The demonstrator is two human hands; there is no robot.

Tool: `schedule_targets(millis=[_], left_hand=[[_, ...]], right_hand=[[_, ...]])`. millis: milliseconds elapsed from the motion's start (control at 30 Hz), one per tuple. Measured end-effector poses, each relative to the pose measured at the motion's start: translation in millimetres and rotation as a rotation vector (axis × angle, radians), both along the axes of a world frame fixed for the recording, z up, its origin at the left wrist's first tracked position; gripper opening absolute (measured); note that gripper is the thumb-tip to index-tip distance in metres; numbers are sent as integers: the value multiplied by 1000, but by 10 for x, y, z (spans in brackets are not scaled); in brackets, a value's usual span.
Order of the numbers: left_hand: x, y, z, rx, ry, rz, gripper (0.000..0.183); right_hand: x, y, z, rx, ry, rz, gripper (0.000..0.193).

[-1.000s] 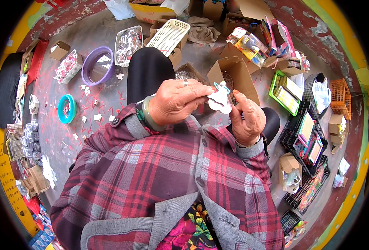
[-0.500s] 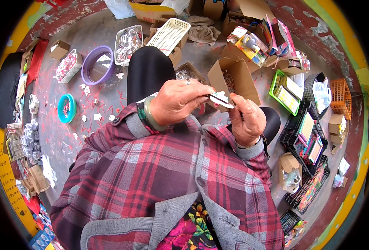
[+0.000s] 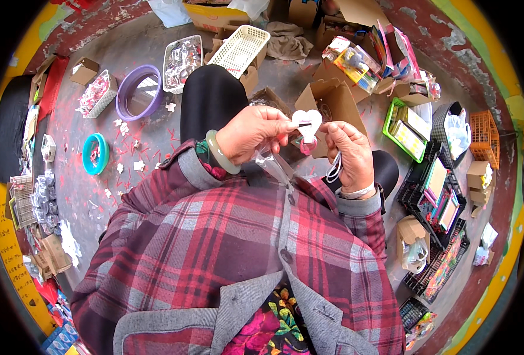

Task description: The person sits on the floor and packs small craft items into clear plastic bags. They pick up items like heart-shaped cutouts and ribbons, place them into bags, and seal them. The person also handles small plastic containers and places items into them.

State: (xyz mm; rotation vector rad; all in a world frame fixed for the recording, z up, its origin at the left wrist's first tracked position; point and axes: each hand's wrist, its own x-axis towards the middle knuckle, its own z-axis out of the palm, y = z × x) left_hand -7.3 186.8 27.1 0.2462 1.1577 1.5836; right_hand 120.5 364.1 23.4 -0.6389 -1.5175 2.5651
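Note:
Between my hands, over my lap, is a white heart-shaped card (image 3: 308,118) with a dark strip across it and a pink piece (image 3: 308,146) below. My left hand (image 3: 255,131) pinches the card's left edge between thumb and fingertips. Beneath that hand hangs a crinkled clear plastic bag (image 3: 272,168); whether its fingers hold it I cannot make out. My right hand (image 3: 352,155) is closed, thumb against index finger, at the card's right edge. A thin white cord loop (image 3: 334,168) hangs from its curled fingers.
Beyond my hands stands an open cardboard box (image 3: 339,103). To the left are a purple basin (image 3: 139,92), a turquoise bowl (image 3: 95,154) and a basket of small pieces (image 3: 96,93). A green tray (image 3: 405,130) and black crates (image 3: 432,192) line the right. Red and white scraps litter the floor.
The card has turned from nearly edge-on to showing its heart-shaped face. The clear bag and the cord loop now show below my hands, and my right hand has rotated slightly.

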Motion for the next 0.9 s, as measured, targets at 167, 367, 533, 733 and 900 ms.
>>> schedule_targets(millis=[167, 367, 533, 733, 900], left_hand=[[-3, 21, -48, -27, 9, -8, 14], [34, 38, -20, -39, 121, -2, 12], [13, 23, -19, -40, 189, 85, 11], [-39, 27, 6, 33, -40, 129, 10], [-90, -19, 65, 52, -164, 167, 13]], right_hand=[[-36, -55, -41, 127, 17, 99, 14], [-28, -96, 54, 162, -52, 176, 11], [-3, -82, -28, 238, -1, 6, 12], [49, 91, -37, 164, -30, -77, 13], [10, 60, 28, -69, 53, -77, 14]])
